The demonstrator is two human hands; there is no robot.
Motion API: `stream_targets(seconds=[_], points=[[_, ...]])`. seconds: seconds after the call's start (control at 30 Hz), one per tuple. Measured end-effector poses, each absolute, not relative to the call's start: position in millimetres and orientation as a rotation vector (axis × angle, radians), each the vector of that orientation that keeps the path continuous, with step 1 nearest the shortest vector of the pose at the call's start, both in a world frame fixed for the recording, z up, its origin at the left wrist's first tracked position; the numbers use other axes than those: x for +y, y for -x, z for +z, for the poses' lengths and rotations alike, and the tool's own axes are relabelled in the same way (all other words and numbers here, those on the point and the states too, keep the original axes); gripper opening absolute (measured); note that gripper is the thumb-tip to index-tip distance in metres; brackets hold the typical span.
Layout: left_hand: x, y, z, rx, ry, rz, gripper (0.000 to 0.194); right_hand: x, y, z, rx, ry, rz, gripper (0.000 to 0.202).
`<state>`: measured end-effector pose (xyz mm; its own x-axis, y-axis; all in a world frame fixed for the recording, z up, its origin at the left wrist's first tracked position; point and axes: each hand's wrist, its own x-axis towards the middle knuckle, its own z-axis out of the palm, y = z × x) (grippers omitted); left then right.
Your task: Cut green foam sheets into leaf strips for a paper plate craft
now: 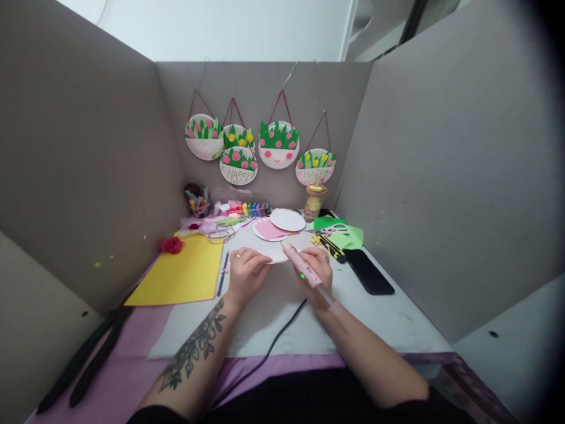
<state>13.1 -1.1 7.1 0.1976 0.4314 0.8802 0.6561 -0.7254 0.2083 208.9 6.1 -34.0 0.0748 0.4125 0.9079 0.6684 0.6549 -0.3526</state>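
My left hand point(248, 272) pinches the edge of a white paper plate piece point(278, 255) above the table. In my right hand point(318, 272) is a pink hot glue gun point(302, 265), its green light lit and a clear glue stick poking out of the back. The nozzle points up and left, close over the white piece. A black cord point(282, 331) runs from below my right hand to the table's front edge. Just beyond my hands lie a white paper plate point(288, 219) and pink paper point(270, 229) on another plate.
Yellow paper point(180, 274) with a red pompom-like flower point(171, 245) lies at left. At right are a black phone point(369, 272), green paper point(351, 237), white-handled scissors point(335, 228) and a yellow-black cutter point(331, 248). Decorated plates point(279, 154) hang on the grey back panel point(265, 82).
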Motion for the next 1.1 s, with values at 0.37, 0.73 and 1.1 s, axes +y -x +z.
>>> stream_targets(seconds=[0.37,0.73,1.1], points=[[1.4,-9.3,8.3,-1.036,2.358,-1.625,0.006,8.2,-211.4,-32.9,-1.510,0.871,-0.215,0.018],[0.9,-8.5,10.2,-1.064,2.452,-1.642,0.014,6.2,-207.3,-34.9,-1.549,0.929,-0.253,0.016],[3.5,-16.5,-3.1,-1.105,2.391,-1.311,0.012,-0.4,-203.9,-23.6,-1.613,0.928,-0.266,0.015]])
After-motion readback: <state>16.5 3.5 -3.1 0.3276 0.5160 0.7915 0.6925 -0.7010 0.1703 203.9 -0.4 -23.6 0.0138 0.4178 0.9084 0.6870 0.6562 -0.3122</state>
